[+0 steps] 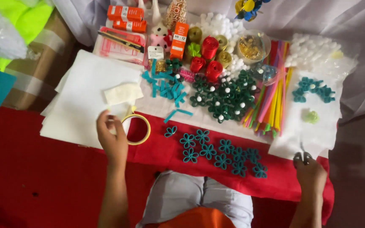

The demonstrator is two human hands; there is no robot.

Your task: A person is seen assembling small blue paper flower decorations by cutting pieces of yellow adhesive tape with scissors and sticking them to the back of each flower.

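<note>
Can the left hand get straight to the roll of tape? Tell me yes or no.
Probably yes. The left hand is already at the tape roll, fingers at its left rim, on the red cloth by the white sheets. Nothing lies between them; the teal paper flowers sit off to the side.

There is one camera, on the person's head. It looks almost straight down from quite near. The left hand [113, 137] and right hand [309, 173] are low in the picture. The craft things lie past them, higher up.
</note>
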